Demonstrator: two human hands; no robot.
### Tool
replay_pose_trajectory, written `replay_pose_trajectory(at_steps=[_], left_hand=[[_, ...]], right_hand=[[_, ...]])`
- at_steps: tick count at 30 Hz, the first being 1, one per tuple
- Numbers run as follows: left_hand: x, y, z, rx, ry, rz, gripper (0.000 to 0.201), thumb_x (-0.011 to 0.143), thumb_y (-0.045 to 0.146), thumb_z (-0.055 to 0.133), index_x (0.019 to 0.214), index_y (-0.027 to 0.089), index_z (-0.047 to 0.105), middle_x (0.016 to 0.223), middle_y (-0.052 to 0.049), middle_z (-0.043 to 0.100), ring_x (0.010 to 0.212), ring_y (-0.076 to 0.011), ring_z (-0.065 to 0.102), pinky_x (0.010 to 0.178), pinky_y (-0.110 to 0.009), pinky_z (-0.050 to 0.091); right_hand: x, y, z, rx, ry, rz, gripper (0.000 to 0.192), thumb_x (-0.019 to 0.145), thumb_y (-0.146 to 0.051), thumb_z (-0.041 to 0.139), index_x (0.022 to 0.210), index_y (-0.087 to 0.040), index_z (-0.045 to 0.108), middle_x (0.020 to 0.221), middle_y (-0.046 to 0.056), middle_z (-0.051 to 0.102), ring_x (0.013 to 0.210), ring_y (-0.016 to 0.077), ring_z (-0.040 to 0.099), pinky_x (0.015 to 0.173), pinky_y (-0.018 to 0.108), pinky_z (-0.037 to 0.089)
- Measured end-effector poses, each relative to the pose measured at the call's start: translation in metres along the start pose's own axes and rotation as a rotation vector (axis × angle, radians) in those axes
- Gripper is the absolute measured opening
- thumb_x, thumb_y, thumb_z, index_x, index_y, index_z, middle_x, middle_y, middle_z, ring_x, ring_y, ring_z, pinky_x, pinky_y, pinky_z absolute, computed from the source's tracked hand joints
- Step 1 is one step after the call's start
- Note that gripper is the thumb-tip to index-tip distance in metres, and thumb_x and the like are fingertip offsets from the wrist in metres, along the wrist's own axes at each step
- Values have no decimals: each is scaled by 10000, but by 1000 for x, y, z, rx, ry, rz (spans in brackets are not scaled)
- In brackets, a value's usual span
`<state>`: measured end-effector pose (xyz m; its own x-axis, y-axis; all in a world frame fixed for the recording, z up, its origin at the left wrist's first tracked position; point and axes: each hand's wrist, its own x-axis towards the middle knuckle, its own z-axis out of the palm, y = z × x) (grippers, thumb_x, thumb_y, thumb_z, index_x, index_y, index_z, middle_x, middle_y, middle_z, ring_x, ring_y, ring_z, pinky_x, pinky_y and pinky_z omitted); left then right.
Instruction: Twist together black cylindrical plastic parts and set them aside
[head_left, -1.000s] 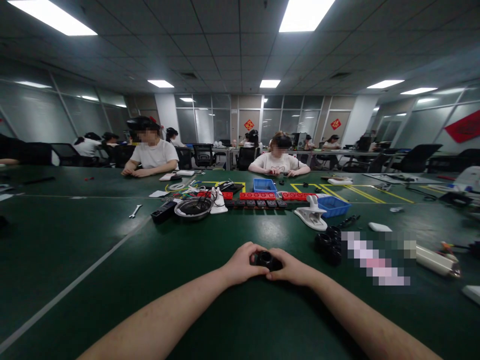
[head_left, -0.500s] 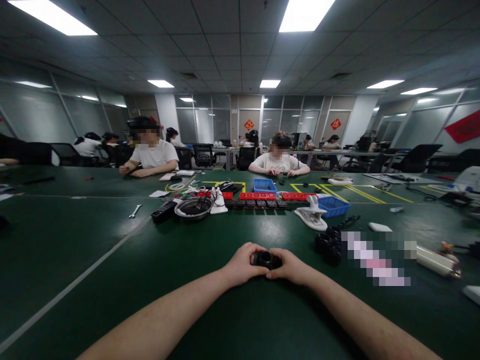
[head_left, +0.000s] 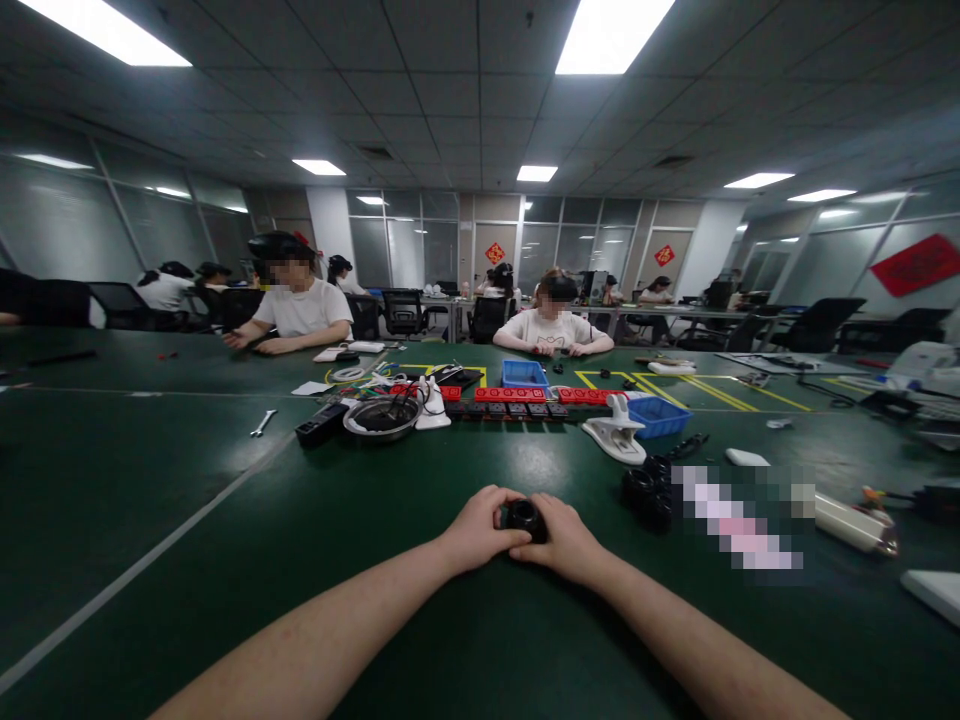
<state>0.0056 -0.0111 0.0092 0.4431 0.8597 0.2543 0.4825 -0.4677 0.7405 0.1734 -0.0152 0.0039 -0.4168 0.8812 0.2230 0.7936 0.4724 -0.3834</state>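
Just above the green tabletop or resting on it, I cannot tell which, is a small black round part (head_left: 523, 514) with a dark hole facing up. My left hand (head_left: 481, 527) is closed on its left side, thumb at the near edge. From the right, my right hand (head_left: 564, 540) wraps the same part, its thumb close to the left thumb. The fingers hide much of the part's sides. Right of my hands lie several glossy black round pieces (head_left: 646, 490) in a heap.
Ahead are a metal bowl (head_left: 382, 418), a white clip base (head_left: 616, 438), red socket strips (head_left: 510, 394) and blue trays (head_left: 660, 416). A wrench (head_left: 262, 423) lies left; a cream cylinder (head_left: 851, 522) lies right. Two people sit across the table.
My right hand has shifted its grip, coming further around the black part, whose hole now shows more from above. The whole view has turned slightly to the right.
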Motion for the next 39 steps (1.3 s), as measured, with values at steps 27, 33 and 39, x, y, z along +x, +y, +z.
replay_pose_trajectory(at_steps=[27, 33, 39], left_hand=[[1, -2, 8, 35, 108, -107, 383, 552, 301, 686, 889, 169, 560, 796, -1, 476, 634, -118, 434, 556, -213, 343], [1, -3, 4, -3, 57, -70, 400, 577, 284, 675, 942, 175, 555, 814, -2, 482, 600, -102, 420, 536, -204, 348], [3, -3, -5, -38, -53, 17, 415, 617, 281, 652, 1012, 198, 557, 784, 8, 473, 594, -92, 417, 530, -192, 343]], right_hand=[[3, 2, 7, -64, 31, 117, 359, 589, -485, 610, 711, -171, 486, 693, 24, 547, 633, 162, 493, 513, 231, 292], [2, 1, 2, -61, 40, 15, 442, 594, -530, 593, 846, -174, 524, 815, 51, 567, 755, 203, 514, 629, 273, 343], [6, 21, -5, 273, -159, -165, 362, 649, -367, 613, 951, -181, 542, 865, 27, 550, 807, 186, 494, 696, 284, 372]])
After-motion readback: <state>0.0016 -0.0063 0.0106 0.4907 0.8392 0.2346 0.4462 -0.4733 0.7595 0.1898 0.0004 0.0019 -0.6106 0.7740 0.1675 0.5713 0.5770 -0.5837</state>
